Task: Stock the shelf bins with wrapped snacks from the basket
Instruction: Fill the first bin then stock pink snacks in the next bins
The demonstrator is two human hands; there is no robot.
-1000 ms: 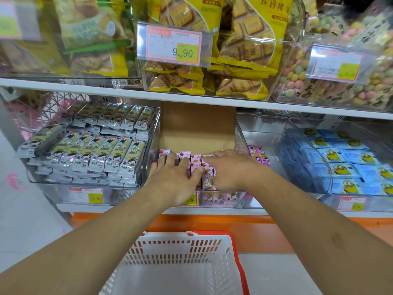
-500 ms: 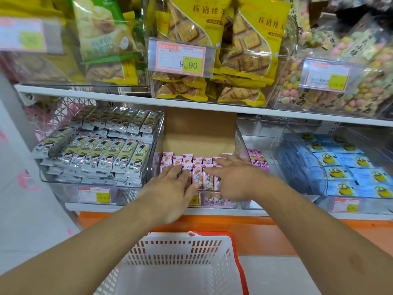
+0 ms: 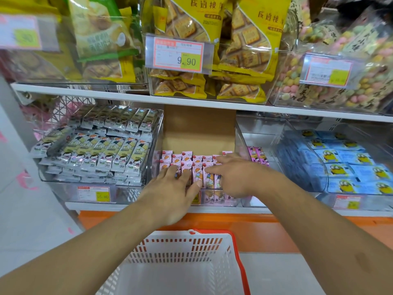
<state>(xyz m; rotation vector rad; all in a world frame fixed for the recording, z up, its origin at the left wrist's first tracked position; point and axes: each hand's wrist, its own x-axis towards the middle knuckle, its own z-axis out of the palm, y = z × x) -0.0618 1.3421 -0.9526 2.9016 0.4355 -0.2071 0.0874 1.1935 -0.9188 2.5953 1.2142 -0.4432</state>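
Pink wrapped snacks (image 3: 197, 166) lie in rows in the clear middle bin (image 3: 214, 198) on the lower shelf. My left hand (image 3: 172, 194) lies flat over the front left of the rows, its straight fingers touching the wrappers. My right hand (image 3: 234, 175) rests on the right side of the rows, fingers stretched out to the left across the packets. Neither hand grips a packet. The white basket (image 3: 187, 265) with a red rim stands below the shelf, and the part of its inside that shows holds nothing.
A clear bin of grey-green snack bars (image 3: 95, 152) stands to the left, one of blue packets (image 3: 344, 167) to the right. A cardboard panel (image 3: 198, 128) stands behind the pink snacks. The upper shelf carries yellow cracker bags (image 3: 212, 39) and coloured candy bags (image 3: 340, 86).
Both hands have drawn back a little toward the bin's front and spread apart, uncovering more of the pink rows. The view has tilted down slightly.
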